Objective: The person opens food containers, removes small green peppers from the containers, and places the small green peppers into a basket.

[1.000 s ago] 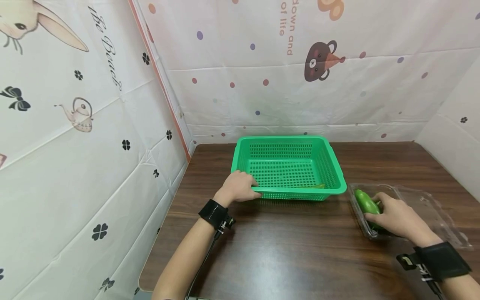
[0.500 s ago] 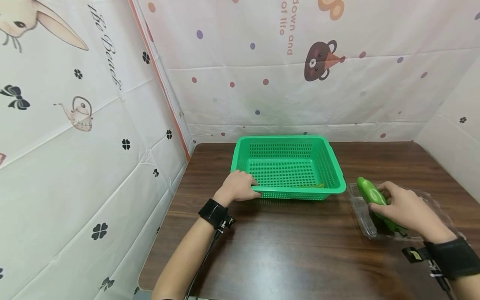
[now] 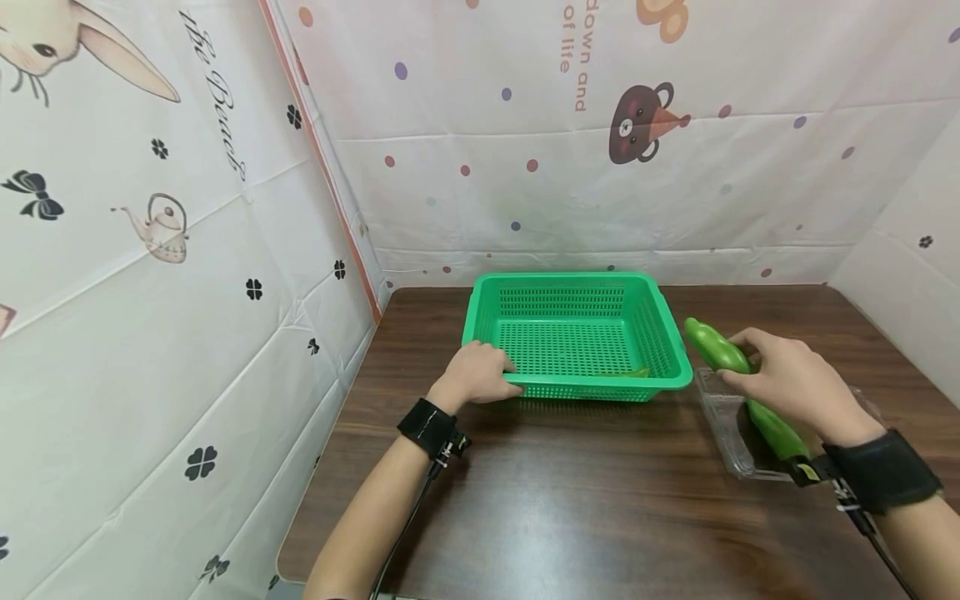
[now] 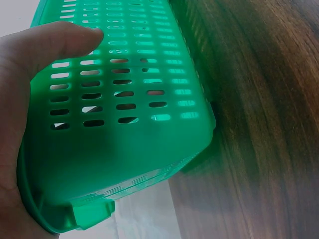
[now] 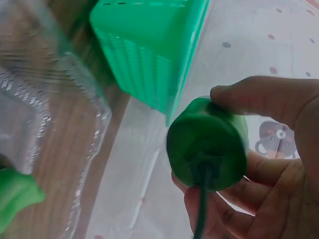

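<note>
My left hand grips the near left corner of a green plastic basket. In the left wrist view its thumb lies against the slotted wall. One yellowish-green piece shows low inside the basket, mostly hidden by the front rim. Raised at the right, my right hand holds a long green pepper between thumb and fingers, with its stem end facing the right wrist camera. Beneath that hand, a second green pepper lies in a clear plastic box, which the hand and wrist partly cover.
The brown wooden table holds the basket and the box side by side. Printed white sheeting closes off the back and both sides. Black bands with small cameras and cables are strapped to both wrists.
The right hand has lifted the green pepper out of the clear box and moved it up and left toward the basket, uncovering another pepper. The left hand stays on the basket.
</note>
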The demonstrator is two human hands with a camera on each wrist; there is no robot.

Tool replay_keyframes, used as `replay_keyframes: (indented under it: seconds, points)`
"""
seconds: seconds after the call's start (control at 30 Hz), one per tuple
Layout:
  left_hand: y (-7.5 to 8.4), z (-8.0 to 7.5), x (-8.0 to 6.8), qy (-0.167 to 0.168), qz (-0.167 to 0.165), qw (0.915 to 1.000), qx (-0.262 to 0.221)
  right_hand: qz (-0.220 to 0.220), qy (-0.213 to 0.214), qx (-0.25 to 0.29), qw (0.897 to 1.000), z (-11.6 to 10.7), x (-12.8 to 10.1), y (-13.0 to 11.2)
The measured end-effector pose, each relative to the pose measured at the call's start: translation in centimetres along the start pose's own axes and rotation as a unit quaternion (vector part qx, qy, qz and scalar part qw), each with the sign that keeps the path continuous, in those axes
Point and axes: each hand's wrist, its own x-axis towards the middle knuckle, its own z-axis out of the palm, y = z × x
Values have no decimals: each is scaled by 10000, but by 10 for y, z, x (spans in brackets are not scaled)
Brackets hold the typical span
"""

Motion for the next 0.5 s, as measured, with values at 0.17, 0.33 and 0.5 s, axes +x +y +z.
replay_keyframes:
  seconds: [0.17,0.33,0.5]
  points:
    - [1,0,0,12,44,10000,-31,-222,89,-108,9997,-3,17,-12]
    - [0,-1,0,3,3,10000,-17,-608,144,-145,9979,-2,37,-27]
    - [0,-1,0,-8,-16,10000,-56,-1046,42,-253,9942,4,57,-39]
